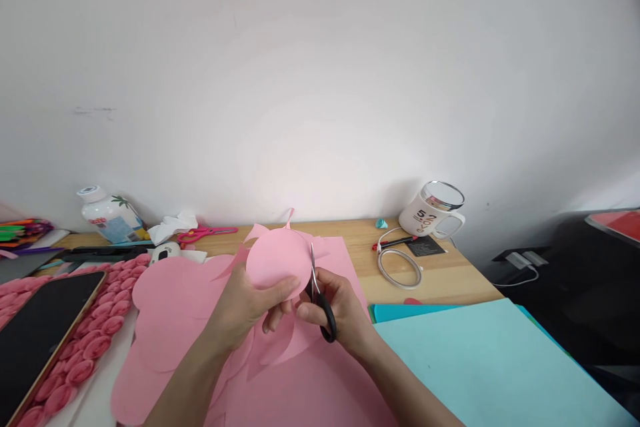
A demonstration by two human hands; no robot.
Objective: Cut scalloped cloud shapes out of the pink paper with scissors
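Note:
My left hand [253, 303] pinches a rounded piece of pink paper [279, 260], thumb on top, and holds it up over the desk. In my right hand [340, 310] is a pair of scissors [327, 317] with black handles. Its blades point away from me, along the right edge of the pink piece. Curled pink offcuts show behind and below the piece. Under both hands lie pink sheets [305, 387], and several cut pink rounds [170, 320] overlap to the left.
A white mug [431, 210], a coiled white cable [400, 269] and a pen stand or lie at back right. Light blue paper [490, 353] covers the right front. At left are a phone [47, 340], rows of pink paper rolls [95, 347], a bottle [113, 215] and pink scissors [205, 233].

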